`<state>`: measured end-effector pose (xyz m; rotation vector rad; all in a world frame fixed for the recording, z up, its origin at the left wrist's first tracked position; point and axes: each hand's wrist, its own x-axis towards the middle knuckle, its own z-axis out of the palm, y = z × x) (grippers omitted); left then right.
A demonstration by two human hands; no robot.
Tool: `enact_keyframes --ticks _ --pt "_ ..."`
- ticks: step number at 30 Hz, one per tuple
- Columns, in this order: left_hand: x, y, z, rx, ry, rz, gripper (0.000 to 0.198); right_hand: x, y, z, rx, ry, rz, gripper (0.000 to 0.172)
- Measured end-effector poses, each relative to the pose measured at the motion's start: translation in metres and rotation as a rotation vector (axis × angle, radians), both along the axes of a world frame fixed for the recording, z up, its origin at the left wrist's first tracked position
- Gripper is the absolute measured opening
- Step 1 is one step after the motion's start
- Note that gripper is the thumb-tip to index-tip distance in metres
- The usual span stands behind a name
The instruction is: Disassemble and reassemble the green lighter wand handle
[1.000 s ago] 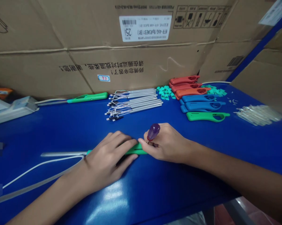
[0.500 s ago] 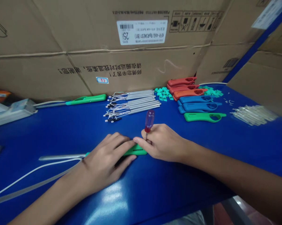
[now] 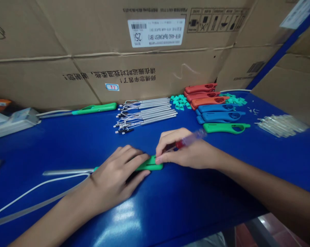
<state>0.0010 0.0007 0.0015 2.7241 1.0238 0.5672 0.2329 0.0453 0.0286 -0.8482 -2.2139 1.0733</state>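
On the blue table, my left hand (image 3: 121, 169) presses down around a green lighter (image 3: 151, 164) whose metal tube (image 3: 69, 171) sticks out to the left. Most of the lighter's body is hidden under that hand. My right hand (image 3: 187, 149) is closed on a screwdriver (image 3: 193, 138) with a clear purple and red handle, tilted back to the right and a little blurred. Its thumb and finger meet at the right end of the lighter, and the screwdriver's tip is hidden there.
Behind my hands lie several metal tubes with wires (image 3: 155, 113), turquoise caps (image 3: 180, 102), red casings (image 3: 201, 89), blue casings (image 3: 219, 116) and a green casing (image 3: 225, 128). Thin pale sticks (image 3: 280, 126) lie at right. Another green lighter (image 3: 95, 108) and a power strip (image 3: 14, 123) are at left. Cardboard (image 3: 93, 34) walls the back.
The screwdriver has tipped from upright to leaning back right in my right hand, which has shifted slightly right. My left hand and the green lighter have stayed in place.
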Motion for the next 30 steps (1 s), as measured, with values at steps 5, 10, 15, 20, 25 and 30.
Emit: enact_keyframes --ticks 5,10,15,20,25,30 --pt "-0.001 0.000 -0.001 0.021 0.011 0.002 0.024 0.009 0.010 0.010 -0.401 0.017 0.030 0.010" --pt "0.000 0.001 -0.001 0.013 0.018 -0.004 0.024 0.014 0.010 0.016 -0.560 -0.093 -0.026 0.044" --pt "0.000 0.000 -0.001 0.027 0.004 -0.004 0.025 0.011 0.008 0.021 -0.511 -0.040 -0.225 0.055" --pt "0.000 0.000 -0.001 0.018 -0.006 0.000 0.024 0.011 0.009 0.024 -0.334 0.080 -0.287 0.035" --pt "0.001 0.001 -0.001 0.031 -0.004 0.007 0.025 0.017 0.009 0.024 -0.609 0.363 -0.055 0.029" --pt "0.000 0.000 -0.001 0.019 0.006 0.009 0.025 0.016 0.011 0.023 -0.421 0.389 -0.127 0.036"
